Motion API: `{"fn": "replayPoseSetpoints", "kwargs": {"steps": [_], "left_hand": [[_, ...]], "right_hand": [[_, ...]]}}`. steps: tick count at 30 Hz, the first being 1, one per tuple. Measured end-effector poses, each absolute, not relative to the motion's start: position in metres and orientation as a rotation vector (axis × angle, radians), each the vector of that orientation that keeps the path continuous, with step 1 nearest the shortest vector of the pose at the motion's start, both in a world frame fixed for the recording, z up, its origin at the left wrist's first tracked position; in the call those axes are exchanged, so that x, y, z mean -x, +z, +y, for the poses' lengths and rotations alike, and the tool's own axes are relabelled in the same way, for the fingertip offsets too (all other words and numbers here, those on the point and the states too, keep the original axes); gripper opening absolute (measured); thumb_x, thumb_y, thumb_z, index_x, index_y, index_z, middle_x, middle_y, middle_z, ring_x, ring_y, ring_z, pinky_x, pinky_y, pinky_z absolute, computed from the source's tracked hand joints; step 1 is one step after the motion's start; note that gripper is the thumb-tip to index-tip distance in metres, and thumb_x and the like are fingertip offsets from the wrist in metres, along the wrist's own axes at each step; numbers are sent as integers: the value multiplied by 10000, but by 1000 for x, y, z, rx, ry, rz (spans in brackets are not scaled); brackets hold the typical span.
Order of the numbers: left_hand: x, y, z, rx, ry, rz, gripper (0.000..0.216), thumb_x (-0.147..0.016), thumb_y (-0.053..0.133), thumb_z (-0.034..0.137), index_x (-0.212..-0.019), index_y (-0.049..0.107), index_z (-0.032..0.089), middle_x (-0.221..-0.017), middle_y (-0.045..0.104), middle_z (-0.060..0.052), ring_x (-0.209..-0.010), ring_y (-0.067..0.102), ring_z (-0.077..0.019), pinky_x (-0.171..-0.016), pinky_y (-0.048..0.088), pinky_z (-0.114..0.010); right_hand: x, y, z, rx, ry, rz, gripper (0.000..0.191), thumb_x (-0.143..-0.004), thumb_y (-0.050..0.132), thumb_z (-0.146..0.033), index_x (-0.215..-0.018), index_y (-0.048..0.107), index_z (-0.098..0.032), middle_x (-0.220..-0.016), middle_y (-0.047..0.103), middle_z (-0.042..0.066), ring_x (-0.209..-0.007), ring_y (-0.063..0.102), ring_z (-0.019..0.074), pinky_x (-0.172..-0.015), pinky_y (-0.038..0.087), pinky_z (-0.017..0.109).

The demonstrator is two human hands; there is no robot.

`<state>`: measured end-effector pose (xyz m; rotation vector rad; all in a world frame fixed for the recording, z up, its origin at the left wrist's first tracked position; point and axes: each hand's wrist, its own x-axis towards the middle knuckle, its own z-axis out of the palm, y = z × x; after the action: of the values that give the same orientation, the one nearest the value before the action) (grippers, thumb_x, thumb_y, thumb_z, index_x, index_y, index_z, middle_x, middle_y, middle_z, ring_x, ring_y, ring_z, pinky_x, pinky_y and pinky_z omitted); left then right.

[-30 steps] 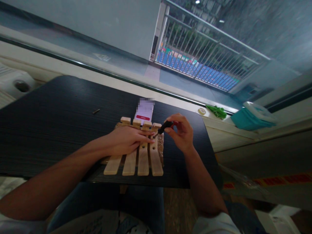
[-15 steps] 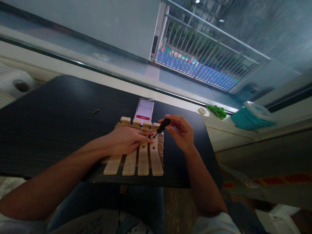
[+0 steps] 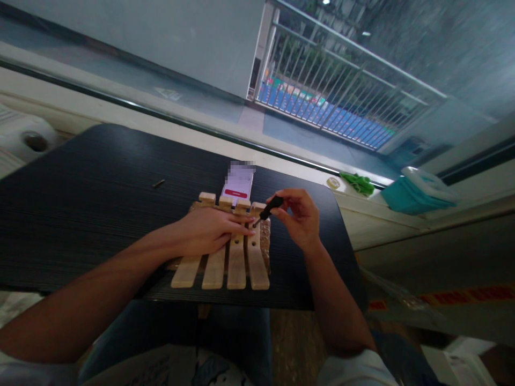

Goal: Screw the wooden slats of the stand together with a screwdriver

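Head view: 4 wooden slats (image 3: 236,268) lie side by side on a black table (image 3: 100,177). The left hand (image 3: 203,231) lies flat across them, fingers extended — the right hand (image 3: 300,219) grasps a screwdriver (image 3: 271,207), its tip at the rightmost slat (image 3: 258,268).

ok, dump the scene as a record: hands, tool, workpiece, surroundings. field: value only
left hand: palm down across the wooden slats, reaching the rightmost one
right hand: grip on the black-handled screwdriver
tool tip: at the rightmost slat; whether seated in a hole, can't tell
workpiece: four slats side by side, gaps between
table: black
phone: just beyond the slats, screen lit
small rod: on the table, left of the phone
off table, right: green cloth, teal container
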<state>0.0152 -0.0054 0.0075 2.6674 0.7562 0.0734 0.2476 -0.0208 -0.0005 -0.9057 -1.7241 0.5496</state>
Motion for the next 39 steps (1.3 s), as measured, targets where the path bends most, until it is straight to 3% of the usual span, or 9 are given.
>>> {"fn": "replayPoseSetpoints", "kwargs": {"steps": [12,18,23,29,39], "left_hand": [[-15,8,-5,-2699,107,740,480,-913,446,138,-1304,612,361,-1447,499,70,-1261,568,-205,-1079,440,-355],[-15,6,-5,-2686,102,722,490,-916,437,141,-1317,598,373,-1460,488,62,-1263,565,-230,-1085,435,-403],[-15,7,-5,-2656,85,734,512,-915,419,131,-1329,584,384,-1468,483,53,-1295,538,-257,-1086,429,-458],[-15,7,-4,-2668,87,727,515,-911,422,125,-1323,590,384,-1468,485,56,-1293,540,-242,-1088,430,-428],[-16,7,-5,-2707,76,738,508,-906,431,122,-1305,607,382,-1456,496,63,-1266,565,-225,-1064,456,-389]], "right_hand": [[-241,2,-21,858,480,-1676,273,-740,753,-361,-933,575,-288,-801,568,-46,-614,531,92,-482,428,243],[-240,2,-20,803,433,-1702,224,-777,727,-275,-959,599,-301,-790,555,-46,-622,492,94,-497,418,243],[-246,2,-21,837,489,-1767,223,-816,681,-307,-1029,613,-311,-836,594,-24,-666,532,117,-548,465,284],[-250,8,-25,821,603,-1809,200,-870,609,-262,-1061,596,-319,-1036,720,-5,-773,646,134,-597,501,314],[-247,9,-25,906,641,-1703,217,-793,715,-304,-1004,665,-287,-847,753,-24,-689,653,127,-562,479,303]]}}
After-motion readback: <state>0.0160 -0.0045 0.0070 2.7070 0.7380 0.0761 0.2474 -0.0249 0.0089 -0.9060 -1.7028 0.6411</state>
